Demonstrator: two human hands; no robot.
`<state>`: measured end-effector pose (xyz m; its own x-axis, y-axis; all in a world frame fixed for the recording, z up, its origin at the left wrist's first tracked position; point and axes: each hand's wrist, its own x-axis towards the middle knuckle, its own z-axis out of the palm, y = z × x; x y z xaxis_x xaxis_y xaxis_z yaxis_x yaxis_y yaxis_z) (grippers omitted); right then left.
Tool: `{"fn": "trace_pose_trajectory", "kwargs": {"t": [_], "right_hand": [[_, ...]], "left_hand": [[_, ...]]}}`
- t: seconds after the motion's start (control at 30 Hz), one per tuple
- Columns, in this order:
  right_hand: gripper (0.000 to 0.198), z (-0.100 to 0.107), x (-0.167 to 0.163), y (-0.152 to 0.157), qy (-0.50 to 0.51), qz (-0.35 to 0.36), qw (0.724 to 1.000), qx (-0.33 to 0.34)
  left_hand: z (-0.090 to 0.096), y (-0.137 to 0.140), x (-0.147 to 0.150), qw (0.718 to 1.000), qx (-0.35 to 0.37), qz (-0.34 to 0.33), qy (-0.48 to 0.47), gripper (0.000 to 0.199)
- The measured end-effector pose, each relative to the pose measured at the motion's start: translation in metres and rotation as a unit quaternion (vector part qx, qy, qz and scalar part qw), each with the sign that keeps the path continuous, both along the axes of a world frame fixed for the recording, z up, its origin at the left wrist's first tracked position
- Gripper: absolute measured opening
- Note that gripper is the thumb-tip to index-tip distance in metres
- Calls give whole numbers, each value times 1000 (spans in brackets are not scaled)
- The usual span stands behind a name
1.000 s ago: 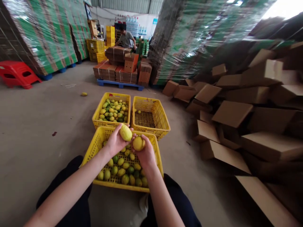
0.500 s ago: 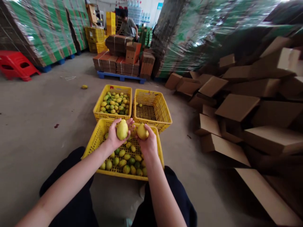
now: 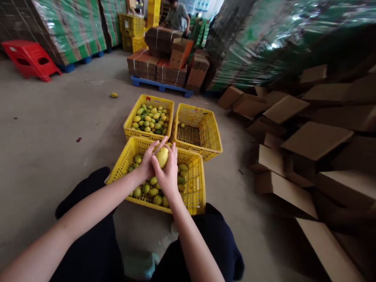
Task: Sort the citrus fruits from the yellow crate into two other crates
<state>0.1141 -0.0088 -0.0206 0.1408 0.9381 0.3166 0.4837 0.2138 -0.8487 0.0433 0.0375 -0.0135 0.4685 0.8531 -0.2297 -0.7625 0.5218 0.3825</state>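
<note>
Above the near yellow crate [image 3: 199, 172], my left hand [image 3: 147, 161] and my right hand [image 3: 169, 174] are brought together around one yellow lemon [image 3: 162, 157]. The left hand lies along its left side, with fingers reaching past it. My right thumb presses near its lower left, and the right fingers stand behind on the right. Whether a second fruit is hidden between the palms, I cannot tell. Several green and yellow lemons [image 3: 153, 192] lie in the near crate, partly covered by my hands and forearms.
Behind it stand a crate [image 3: 128, 128] heaped with lemons and another crate [image 3: 217, 141] with a few small fruits. One lemon [image 3: 114, 95] lies on the floor. Cardboard boxes [image 3: 317, 139] pile up at right; a red stool [image 3: 32, 58] is at left. A person [image 3: 178, 17] works behind stacked cartons.
My hands have come together, the right one moving left. Earlier each held a lemon apart; now only one lemon shows between them. The view has tilted down and turned slightly left.
</note>
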Motion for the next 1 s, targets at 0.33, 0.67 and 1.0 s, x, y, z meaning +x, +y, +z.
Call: {"fn": "trace_pose_trajectory", "kwargs": {"t": [0.33, 0.67, 1.0], "right_hand": [[55, 15, 8, -6, 100, 86, 991, 21], [24, 28, 42, 21, 598, -5, 796, -90], [16, 22, 31, 27, 761, -59, 643, -66]], "left_hand": [[2, 12, 8, 987, -106, 109, 58, 24], [17, 7, -1, 986, -111, 123, -10, 38], [24, -4, 19, 980, -120, 151, -53, 27]]}}
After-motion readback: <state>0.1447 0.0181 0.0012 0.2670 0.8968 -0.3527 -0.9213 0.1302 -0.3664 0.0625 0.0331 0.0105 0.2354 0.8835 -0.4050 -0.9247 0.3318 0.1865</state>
